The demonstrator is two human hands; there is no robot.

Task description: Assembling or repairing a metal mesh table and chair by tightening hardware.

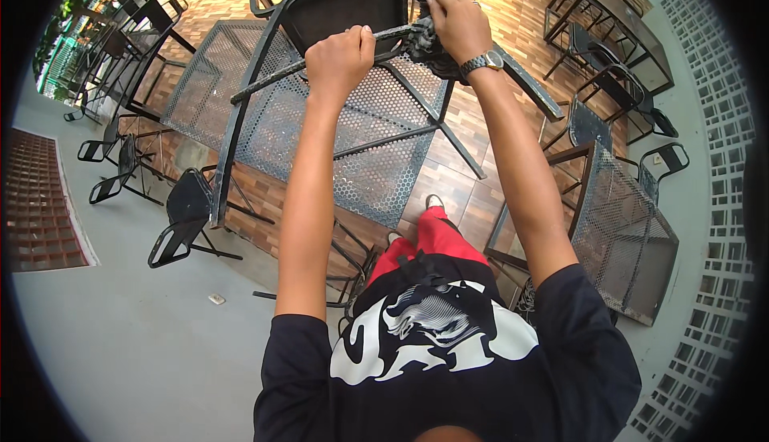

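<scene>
Fingers: we see both sets curled tight. Our left hand [340,56] is wrapped round a thin black bar. Our right hand [456,21] presses down on a dark bunched cloth [428,41] at the bar's end.

Head view, top middle: the black metal chair [344,9] is held up in front of us, tipped over, its legs pointing down and out. The bar we grip is part of its frame.

Head view, under the chair: a mesh table [320,121] sits below it, on the brown tiled floor [448,177]. The chair looks lifted above the table; we cannot tell if they touch.

Head view, right side: a second mesh table [633,242] stands near our right arm, which wears a wristwatch [483,63].

Head view, left side: more black chairs [180,217] stand on the grey floor.

Head view, bottom: our red trousers [428,242] and black shirt fill the lower middle.

Step now: we think we are holding the chair steady with the left hand while the right rubs the frame with the cloth.

Next move needs: we think a firm left grip so the chair does not swing, and the cloth slid along the bar.
</scene>
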